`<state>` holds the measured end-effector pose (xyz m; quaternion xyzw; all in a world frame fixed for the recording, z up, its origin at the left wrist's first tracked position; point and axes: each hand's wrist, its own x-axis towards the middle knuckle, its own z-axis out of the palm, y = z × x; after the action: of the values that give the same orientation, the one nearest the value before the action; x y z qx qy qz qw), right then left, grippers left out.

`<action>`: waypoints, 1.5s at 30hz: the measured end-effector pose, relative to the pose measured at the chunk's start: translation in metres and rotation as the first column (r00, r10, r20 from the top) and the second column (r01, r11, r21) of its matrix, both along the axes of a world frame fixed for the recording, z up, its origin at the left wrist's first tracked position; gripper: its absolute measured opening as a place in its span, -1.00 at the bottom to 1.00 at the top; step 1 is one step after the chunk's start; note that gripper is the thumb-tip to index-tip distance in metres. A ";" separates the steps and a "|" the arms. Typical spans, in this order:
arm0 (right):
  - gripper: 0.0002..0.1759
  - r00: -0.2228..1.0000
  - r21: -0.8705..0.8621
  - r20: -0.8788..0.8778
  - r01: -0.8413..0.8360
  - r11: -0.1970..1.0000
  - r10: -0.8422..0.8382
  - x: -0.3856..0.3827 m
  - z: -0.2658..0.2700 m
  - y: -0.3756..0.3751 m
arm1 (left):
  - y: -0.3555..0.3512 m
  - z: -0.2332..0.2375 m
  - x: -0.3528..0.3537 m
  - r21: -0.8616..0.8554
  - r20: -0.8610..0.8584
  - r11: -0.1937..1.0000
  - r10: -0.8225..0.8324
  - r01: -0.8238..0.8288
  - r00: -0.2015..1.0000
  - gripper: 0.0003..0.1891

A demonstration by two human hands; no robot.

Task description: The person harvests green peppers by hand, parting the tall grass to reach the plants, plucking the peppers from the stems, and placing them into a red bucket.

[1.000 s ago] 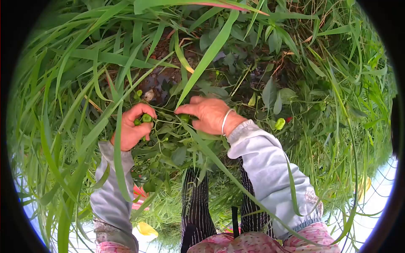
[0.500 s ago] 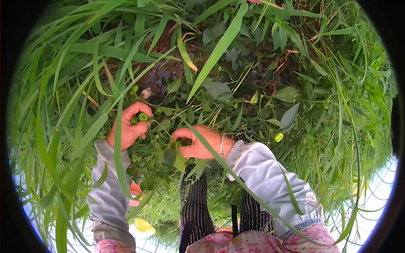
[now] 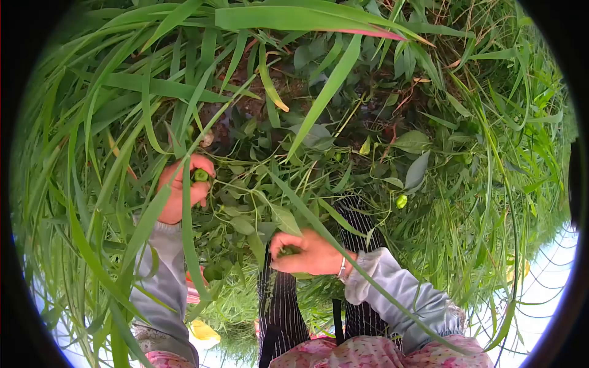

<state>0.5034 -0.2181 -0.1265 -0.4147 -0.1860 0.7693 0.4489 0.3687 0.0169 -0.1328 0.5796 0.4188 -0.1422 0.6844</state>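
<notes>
My left hand (image 3: 179, 191) is among the leaves of a pepper plant (image 3: 242, 199), its thumb and fingers closed round a small green pepper (image 3: 200, 175). Grass blades cross in front of that hand. Lower and to the right, my right hand (image 3: 311, 253), with a bangle at the wrist, is curled round a green pepper (image 3: 288, 250) mostly hidden by the fingers. A broad leaf hangs just above this hand. Farther right, a light green pepper (image 3: 401, 201) hangs on a thin stem, apart from both hands.
Tall grass (image 3: 92, 135) crowds the left side and long blades cross the view. Dark wet soil (image 3: 245, 98) shows behind the plants. My striped trouser legs (image 3: 282, 300) stand close below the hands. A yellow object (image 3: 204, 331) lies at lower left.
My right hand has drawn back toward my body and a little to the right, away from the stems. The left hand has shifted slightly and stays closed on the pepper.
</notes>
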 end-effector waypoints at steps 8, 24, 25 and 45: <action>-0.80 0.894 -0.329 0.291 0.428 0.842 -0.340 0.095 -0.042 0.080 | -0.009 -0.009 -0.007 0.329 -0.006 0.892 -0.325 0.309 0.946 -0.76; -0.39 0.234 -0.520 0.744 -0.385 0.762 0.626 0.073 -0.103 0.028 | -0.026 -0.002 0.039 0.625 -0.313 0.457 -0.595 0.632 0.740 -0.81; -0.35 0.229 -0.519 0.740 -0.403 0.754 0.632 0.069 -0.104 0.025 | -0.028 0.003 0.048 0.667 -0.333 0.400 -0.596 0.629 0.731 -0.85; -0.81 0.842 -0.341 0.237 0.540 0.770 -0.485 0.099 -0.178 -0.029 | -0.060 -0.028 0.102 0.209 -0.214 0.764 -0.573 0.610 0.791 -0.81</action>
<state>0.6021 -0.2469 -0.3043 -0.5826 0.0635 0.6086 0.5350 0.4710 -0.0432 -0.1604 0.7577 0.2753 -0.3327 0.4893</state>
